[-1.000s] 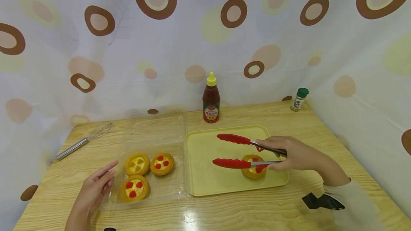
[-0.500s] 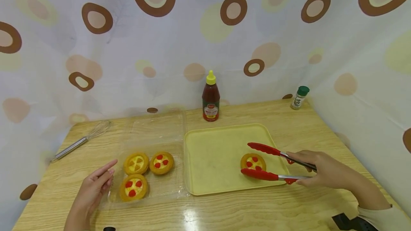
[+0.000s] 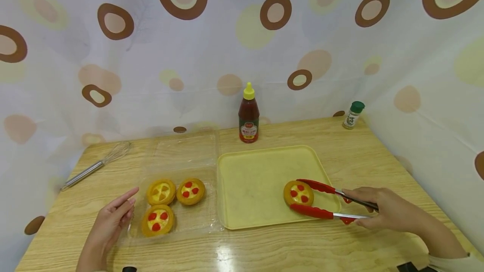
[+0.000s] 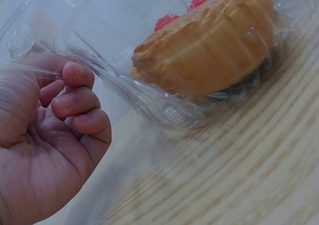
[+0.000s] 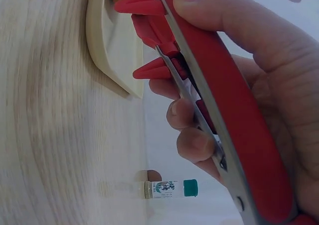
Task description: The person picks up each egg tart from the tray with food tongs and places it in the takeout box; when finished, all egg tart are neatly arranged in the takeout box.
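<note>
My right hand (image 3: 368, 210) grips red-tipped metal tongs (image 3: 311, 211) by the handle end. The tongs' arms stand apart, their tips on either side of a round tart with red dots (image 3: 298, 193). That tart lies at the front right of a pale yellow tray (image 3: 257, 171). In the right wrist view my fingers (image 5: 259, 46) wrap the tongs (image 5: 219, 85). My left hand (image 3: 113, 217) rests on the table, loosely curled, fingertips (image 4: 75, 98) touching the rim of a clear plastic container (image 3: 189, 154). It holds three tarts (image 3: 161, 192) (image 3: 190, 191) (image 3: 158, 220), the nearest tart (image 4: 209, 46) close up.
A ketchup bottle (image 3: 248, 114) stands behind the tray near the curtain. A small green-capped spice jar (image 3: 352, 116) sits at the back right corner. A metal whisk (image 3: 94, 167) lies at the far left of the wooden table (image 3: 264, 247).
My right hand drew the tongs back to the right and toward me, so their tips went from mid-tray to beside the tart. The left hand stayed put.
</note>
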`<state>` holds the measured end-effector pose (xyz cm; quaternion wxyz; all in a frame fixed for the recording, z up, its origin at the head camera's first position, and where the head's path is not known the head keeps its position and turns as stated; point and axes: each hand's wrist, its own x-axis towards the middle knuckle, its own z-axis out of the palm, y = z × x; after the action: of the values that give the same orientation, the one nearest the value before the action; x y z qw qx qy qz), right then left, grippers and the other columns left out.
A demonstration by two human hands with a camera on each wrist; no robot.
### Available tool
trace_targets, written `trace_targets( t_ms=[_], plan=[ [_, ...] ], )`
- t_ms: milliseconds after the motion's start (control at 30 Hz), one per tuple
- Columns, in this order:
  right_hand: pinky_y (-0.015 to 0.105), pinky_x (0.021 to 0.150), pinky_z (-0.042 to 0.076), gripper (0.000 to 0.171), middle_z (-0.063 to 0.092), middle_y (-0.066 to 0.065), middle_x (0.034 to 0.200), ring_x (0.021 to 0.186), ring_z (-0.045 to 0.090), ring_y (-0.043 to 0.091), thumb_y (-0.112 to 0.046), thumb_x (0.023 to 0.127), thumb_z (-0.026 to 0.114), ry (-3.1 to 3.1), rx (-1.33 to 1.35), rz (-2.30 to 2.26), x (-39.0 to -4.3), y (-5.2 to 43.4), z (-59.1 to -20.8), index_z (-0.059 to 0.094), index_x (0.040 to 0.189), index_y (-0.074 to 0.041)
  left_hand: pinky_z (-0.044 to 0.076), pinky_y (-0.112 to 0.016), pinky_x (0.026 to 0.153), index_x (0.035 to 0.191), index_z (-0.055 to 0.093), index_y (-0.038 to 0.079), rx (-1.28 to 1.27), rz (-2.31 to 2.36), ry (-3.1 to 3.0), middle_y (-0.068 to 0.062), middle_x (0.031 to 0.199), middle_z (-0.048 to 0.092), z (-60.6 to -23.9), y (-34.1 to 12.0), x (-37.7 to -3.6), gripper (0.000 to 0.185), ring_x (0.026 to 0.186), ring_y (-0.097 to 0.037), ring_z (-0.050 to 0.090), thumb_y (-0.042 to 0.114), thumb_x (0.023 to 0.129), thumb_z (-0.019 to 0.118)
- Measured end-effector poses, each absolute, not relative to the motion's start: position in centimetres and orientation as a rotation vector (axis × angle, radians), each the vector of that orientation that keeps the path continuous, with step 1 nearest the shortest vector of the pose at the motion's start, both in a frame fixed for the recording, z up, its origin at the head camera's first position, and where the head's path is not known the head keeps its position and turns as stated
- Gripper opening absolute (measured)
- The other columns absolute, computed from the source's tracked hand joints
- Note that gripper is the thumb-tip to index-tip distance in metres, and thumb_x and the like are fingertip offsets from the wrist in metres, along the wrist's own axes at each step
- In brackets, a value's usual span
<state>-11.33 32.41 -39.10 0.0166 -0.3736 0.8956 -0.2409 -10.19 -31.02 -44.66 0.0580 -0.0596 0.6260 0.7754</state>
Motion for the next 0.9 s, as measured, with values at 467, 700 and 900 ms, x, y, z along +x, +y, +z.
trace_targets(
  t_ms=[467,700,900],
  plan=[
    [0.018,0.062,0.046,0.054,0.059,0.014,0.113,0.09,0.056,0.0,-0.019,0.078,0.071,2.714,-1.139,-0.865,-11.1,32.6,-39.6,0.052,0.126,-0.004,0.04,-0.015,0.051,0.111,0.064,0.028,-0.171,2.358,1.868,0.008,0.07,0.052,-44.5,-31.0,-10.1,0.027,0.059,-0.001,0.046,0.013,0.093,0.051],
    [0.016,0.05,0.041,0.051,0.063,0.012,0.104,0.056,0.043,-0.008,-0.012,0.08,0.068,2.614,-1.164,-0.977,-11.3,32.2,-39.1,0.05,0.127,-0.001,0.041,-0.015,0.053,0.112,0.064,0.029,-0.176,2.349,1.858,0.008,0.071,0.053,-44.6,-31.1,-10.0,0.027,0.06,-0.001,0.047,0.014,0.093,0.051],
    [0.016,0.051,0.042,0.05,0.062,0.023,0.105,0.056,0.044,-0.01,-0.016,0.081,0.068,2.66,-1.209,-0.908,-12.3,30.8,-37.7,0.052,0.125,-0.001,0.04,-0.015,0.051,0.113,0.063,0.03,-0.18,2.32,1.923,0.008,0.071,0.052,-44.8,-31.1,-10.1,0.028,0.059,-0.001,0.046,0.015,0.093,0.051]
  ],
)
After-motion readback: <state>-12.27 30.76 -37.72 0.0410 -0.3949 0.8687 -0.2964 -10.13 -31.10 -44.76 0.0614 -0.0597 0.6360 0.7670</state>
